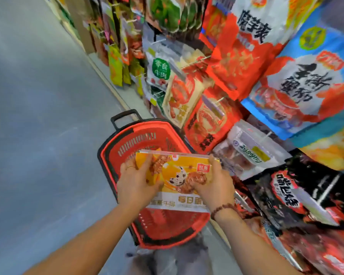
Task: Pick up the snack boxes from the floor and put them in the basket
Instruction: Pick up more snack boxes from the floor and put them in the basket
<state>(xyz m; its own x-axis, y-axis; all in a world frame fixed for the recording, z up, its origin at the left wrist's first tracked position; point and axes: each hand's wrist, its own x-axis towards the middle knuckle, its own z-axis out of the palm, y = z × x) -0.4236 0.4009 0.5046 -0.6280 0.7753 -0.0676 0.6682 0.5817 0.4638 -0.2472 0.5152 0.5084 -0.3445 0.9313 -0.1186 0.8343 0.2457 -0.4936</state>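
Observation:
A flat orange and white snack box [179,175] with pictures of meat pieces hangs over the red plastic basket [135,139]. My left hand [136,182] grips the box's left end and my right hand [214,184] grips its right end. The box lies roughly level, above the basket's opening, and covers most of the inside. The basket stands on the grey floor with its black handle [124,117] raised at the far end.
Racks of hanging snack bags [246,66] fill the right side, close to the basket and my right arm. The grey aisle floor [38,135] stretches to the left. More shelves [115,62] run along the far end of the aisle.

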